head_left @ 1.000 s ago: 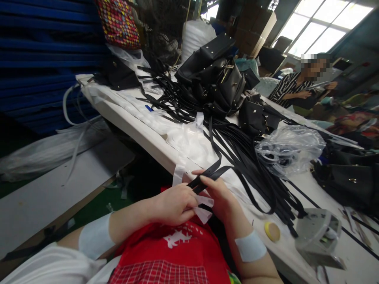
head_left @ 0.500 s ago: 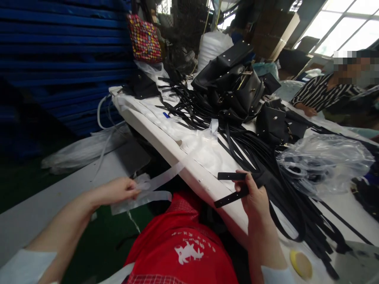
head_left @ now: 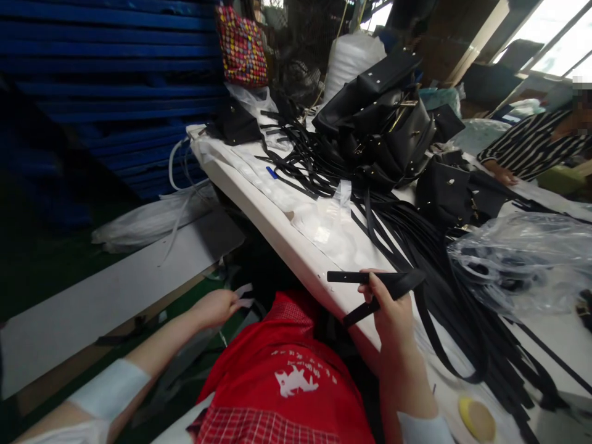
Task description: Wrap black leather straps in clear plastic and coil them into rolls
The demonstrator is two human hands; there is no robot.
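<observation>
My left hand (head_left: 216, 308) is closed on a whitish translucent strip (head_left: 244, 296), low beside the red apron (head_left: 287, 357) and off the table's edge. Over the white table's near edge, my right hand (head_left: 386, 299) pinches a black strap (head_left: 345, 277) with small holes; its end points left, and a second end angles down below the hand. From there the strap loops down to the right. Many black straps (head_left: 416, 246) lie in a long bundle beyond my right hand. White translucent sheets (head_left: 319, 228) rest on the table near its edge.
Black bags (head_left: 383, 123) are piled at the back of the table. Clear plastic (head_left: 531, 253) lies at right, a yellow-rimmed disc (head_left: 476, 419) at lower right. A person in a striped sleeve (head_left: 527, 145) sits across. Blue pallets (head_left: 115, 74) stand at left.
My left hand has moved slightly right, and the long translucent strip no longer stretches up to the table. The strap in my right hand has shifted a little. The view has turned left.
</observation>
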